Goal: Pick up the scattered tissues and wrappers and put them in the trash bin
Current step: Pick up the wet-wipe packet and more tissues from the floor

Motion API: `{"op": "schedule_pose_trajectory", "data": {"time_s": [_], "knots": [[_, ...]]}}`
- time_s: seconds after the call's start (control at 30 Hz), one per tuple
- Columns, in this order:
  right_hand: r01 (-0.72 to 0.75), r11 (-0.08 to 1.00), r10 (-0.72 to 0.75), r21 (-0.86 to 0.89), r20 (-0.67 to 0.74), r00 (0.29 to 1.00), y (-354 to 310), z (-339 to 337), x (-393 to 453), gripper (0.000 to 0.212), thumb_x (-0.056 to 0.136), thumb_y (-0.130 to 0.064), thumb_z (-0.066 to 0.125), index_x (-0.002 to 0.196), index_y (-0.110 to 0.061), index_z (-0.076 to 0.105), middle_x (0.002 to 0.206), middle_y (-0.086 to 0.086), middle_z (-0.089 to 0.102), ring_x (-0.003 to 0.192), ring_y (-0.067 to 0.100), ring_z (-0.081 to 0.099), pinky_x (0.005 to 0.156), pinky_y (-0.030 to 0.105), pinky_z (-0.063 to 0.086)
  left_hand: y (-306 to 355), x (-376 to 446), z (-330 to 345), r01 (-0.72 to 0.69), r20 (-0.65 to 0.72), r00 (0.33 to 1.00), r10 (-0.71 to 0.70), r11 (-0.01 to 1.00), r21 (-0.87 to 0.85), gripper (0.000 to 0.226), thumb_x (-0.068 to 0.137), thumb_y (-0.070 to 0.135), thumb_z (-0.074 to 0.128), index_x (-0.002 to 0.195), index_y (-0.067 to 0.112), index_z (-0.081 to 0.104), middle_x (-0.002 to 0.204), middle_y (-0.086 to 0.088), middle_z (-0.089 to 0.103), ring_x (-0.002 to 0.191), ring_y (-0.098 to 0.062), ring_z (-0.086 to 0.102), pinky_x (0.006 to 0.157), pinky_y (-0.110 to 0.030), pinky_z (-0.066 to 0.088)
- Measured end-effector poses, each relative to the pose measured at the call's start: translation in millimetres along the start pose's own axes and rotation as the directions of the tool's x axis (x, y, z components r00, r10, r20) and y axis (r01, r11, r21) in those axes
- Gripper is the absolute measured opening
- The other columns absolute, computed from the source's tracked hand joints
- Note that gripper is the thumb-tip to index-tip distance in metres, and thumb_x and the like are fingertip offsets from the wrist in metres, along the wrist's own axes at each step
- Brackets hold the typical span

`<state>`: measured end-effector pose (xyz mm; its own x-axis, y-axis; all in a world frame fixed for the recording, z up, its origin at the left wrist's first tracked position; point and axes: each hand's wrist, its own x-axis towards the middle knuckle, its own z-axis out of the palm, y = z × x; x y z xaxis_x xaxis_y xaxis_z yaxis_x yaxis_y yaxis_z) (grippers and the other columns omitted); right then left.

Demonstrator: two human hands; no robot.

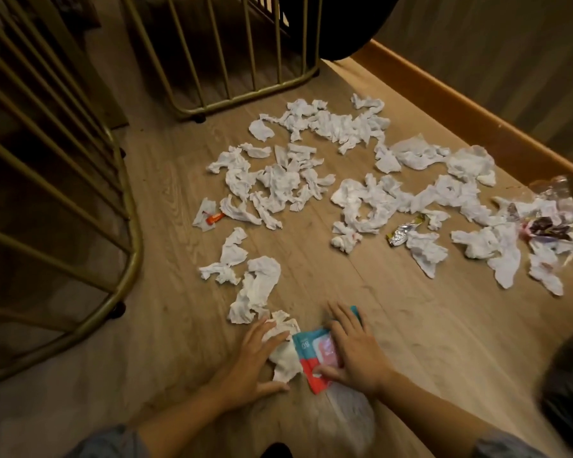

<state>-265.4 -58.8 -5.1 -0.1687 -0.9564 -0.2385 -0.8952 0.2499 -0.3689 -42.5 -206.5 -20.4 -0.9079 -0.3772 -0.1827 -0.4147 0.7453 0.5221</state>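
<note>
Wood floor (411,325) | left grip (255,355) flat on tissue (283,357) | right grip (351,348) flat on wrapper (311,350)

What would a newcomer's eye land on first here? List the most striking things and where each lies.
First, the spread of crumpled white tissues strewn over the light wooden floor, from the gold metal railing across to the right wall. Next, near the bottom, the left hand rests on a crumpled white tissue while the right hand presses a teal, red and pink plastic wrapper. A crinkled silver foil wrapper glints at mid-right.
</note>
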Motion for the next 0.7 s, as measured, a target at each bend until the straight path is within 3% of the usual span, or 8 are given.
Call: {"op": "schedule_pose_trajectory", "data": {"time_s": [0.07,0.1,0.2,0.3,0.37,0.47,0.57,0.7], "knots": [[-0.046,0.997,0.052,0.07,-0.087,0.995,2,0,-6,0.077,0.075,-0.085,0.041,0.128,-0.029,0.044,0.142,-0.006,0.042,0.136,0.009,0.03,0.119,0.052,0.007,1,6,10,0.031,-0.079,0.996,-0.033,0.999,-0.032,0.075,0.079,0.069,0.058,0.143,0.044,0.028,0.153,0.009,0.017,0.143,-0.005,0.004,0.115,-0.027,0.015],[-0.069,0.993,0.08,0.098,-0.112,0.991,3,0,-7,0.072,0.075,-0.085,0.042,0.123,-0.031,0.044,0.131,-0.01,0.047,0.127,0.006,0.037,0.118,0.051,0.011,2,10,14,0.047,-0.132,0.99,-0.054,0.997,-0.055,0.066,0.082,0.059,0.061,0.14,0.043,0.036,0.147,0.006,0.028,0.139,-0.004,0.013,0.112,-0.025,0.02],[-0.133,0.987,0.146,0.094,-0.145,0.979,4,1,-9,0.074,0.073,-0.086,0.043,0.123,-0.032,0.047,0.12,-0.012,0.05,0.115,0.006,0.045,0.115,0.047,0.016,4,24,20,0.04,-0.239,0.97,-0.052,0.998,-0.055,0.048,0.084,0.025,0.068,0.13,0.033,0.055,0.117,0.001,0.051,0.115,-0.006,0.036,0.097,-0.021,0.037],[-0.147,0.987,0.156,0.058,-0.223,0.962,11,5,-6,0.067,0.073,-0.086,0.042,0.102,-0.028,0.06,0.1,-0.008,0.054,0.094,0.01,0.049,0.097,0.039,0.033,3,38,18,0.021,-0.259,0.965,-0.034,0.998,-0.054,0.029,0.085,0.012,0.064,0.113,0.02,0.067,0.102,-0.002,0.058,0.095,-0.009,0.048,0.08,-0.022,0.046],[-0.156,0.977,0.192,0.146,-0.279,0.941,17,6,-2,0.055,0.076,-0.078,0.049,0.084,-0.024,0.061,0.085,-0.008,0.051,0.08,0.01,0.046,0.077,0.032,0.036,7,45,11,0.021,-0.241,0.969,-0.055,0.99,-0.139,0.017,0.088,0.016,0.055,0.101,0.011,0.066,0.096,-0.004,0.056,0.088,-0.009,0.05,0.076,-0.023,0.044],[-0.193,0.896,0.344,0.401,-0.35,0.871,18,1,4,0.042,0.083,-0.061,0.062,0.067,-0.024,0.047,0.066,-0.007,0.046,0.061,0.012,0.046,0.055,0.03,0.035,13,47,-3,0.005,-0.327,0.938,-0.113,0.95,-0.314,0.027,0.085,0.029,0.042,0.086,0.008,0.059,0.086,-0.001,0.051,0.078,-0.009,0.048,0.07,-0.019,0.042],[-0.223,0.72,0.527,0.657,-0.309,0.792,15,-6,12,0.035,0.093,-0.039,0.06,0.07,-0.018,0.045,0.055,-0.002,0.053,0.051,0.011,0.053,0.05,0.036,0.042,11,46,-18,0.048,-0.485,0.82,-0.304,0.881,-0.47,0.039,0.085,0.037,0.039,0.068,0.007,0.054,0.072,-0.007,0.051,0.065,-0.017,0.05,0.06,-0.026,0.041],[-0.209,0.613,0.611,0.762,-0.289,0.737,8,-12,30,0.026,0.099,-0.033,0.052,0.08,-0.015,0.047,0.065,0.003,0.062,0.057,0.014,0.06,0.047,0.032,0.044,2,50,-42,0.182,-0.587,0.654,-0.478,0.852,-0.492,0.052,0.089,0.052,0.047,0.055,0.012,0.052,0.068,-0.002,0.05,0.057,-0.009,0.049,0.053,-0.011,0.035]]}}
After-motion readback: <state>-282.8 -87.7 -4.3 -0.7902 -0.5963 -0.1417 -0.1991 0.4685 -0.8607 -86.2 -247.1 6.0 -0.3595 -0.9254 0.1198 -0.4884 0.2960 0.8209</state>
